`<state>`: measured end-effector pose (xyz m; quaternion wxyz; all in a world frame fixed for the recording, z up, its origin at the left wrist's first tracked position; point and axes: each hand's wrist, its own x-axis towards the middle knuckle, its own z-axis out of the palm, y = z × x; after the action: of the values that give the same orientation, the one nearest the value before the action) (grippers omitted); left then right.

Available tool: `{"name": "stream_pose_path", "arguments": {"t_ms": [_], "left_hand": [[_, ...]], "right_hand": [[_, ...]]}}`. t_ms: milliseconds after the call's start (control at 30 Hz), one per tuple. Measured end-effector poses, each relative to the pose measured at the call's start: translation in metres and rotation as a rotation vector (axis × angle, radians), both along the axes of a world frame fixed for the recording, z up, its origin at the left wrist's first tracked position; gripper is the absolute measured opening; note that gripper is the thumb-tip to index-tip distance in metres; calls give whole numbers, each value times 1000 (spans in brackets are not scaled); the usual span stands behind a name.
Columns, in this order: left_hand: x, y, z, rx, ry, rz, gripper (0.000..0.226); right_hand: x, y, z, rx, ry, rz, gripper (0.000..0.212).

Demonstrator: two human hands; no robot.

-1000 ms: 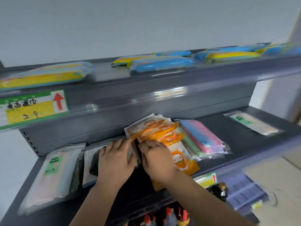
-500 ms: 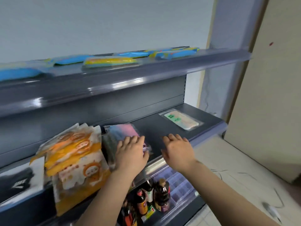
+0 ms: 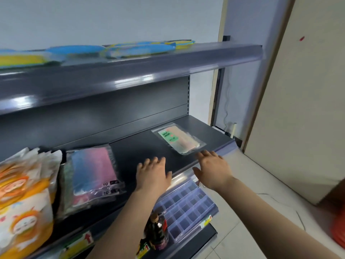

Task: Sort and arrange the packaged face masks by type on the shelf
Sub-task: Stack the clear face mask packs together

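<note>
Near the front lip of the dark grey metal middle shelf [image 3: 141, 146]: both hands flat, fingers spread wide, nothing held. Left hand [image 3: 152, 174] over bare shelf, just right of the clear pouch of pink-and-blue masks [image 3: 93, 171]. Right hand [image 3: 212, 170] at the shelf edge, fingertips just short of the clear packet with the green FACE MASK label [image 3: 178, 140], lying alone at the far right. Orange-and-white cartoon-printed mask packs [image 3: 24, 202] stacked at the far left; blue and yellow packs [image 3: 134, 49] up on the top shelf. Probably a reach for the lone green-label packet. Best done by sliding fingers under its near edge, pinching the slippery film firmly, lifting flat, keeping clear of the pink-and-blue pouch. No matching pile visible here.
</note>
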<state>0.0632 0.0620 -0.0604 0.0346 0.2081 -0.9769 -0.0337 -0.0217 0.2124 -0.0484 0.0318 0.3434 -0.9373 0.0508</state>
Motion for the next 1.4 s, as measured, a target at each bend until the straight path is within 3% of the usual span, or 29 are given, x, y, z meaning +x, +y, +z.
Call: {"name": "stream_pose_path", "arguments": {"t_ms": [267, 633, 733, 800, 867, 1033, 1233, 1400], "left_hand": [[-88, -8, -28, 132, -3, 70, 56], [-152, -30, -43, 158, 31, 220, 51], [-159, -28, -43, 257, 76, 299, 51], [-163, -24, -42, 354, 124, 363, 50], [-163, -19, -41, 498, 222, 432, 51], [-149, -6, -34, 887, 663, 616, 54], [-114, 13, -36, 863, 1134, 730, 56], [-67, 40, -23, 899, 1397, 900, 44]], "right_hand": [[-94, -17, -20, -30, -139, 22, 42], [-183, -67, -33, -24, -374, 13, 55], [-195, -75, -38, -166, -415, 9, 56], [-203, -76, -42, -329, -466, 27, 37], [-209, -76, -46, -455, -519, 36, 32], [-213, -78, -51, -653, -766, 90, 68], [-196, -84, -40, -799, -998, 305, 56], [-154, -92, -39, -801, -1264, 481, 58]]}}
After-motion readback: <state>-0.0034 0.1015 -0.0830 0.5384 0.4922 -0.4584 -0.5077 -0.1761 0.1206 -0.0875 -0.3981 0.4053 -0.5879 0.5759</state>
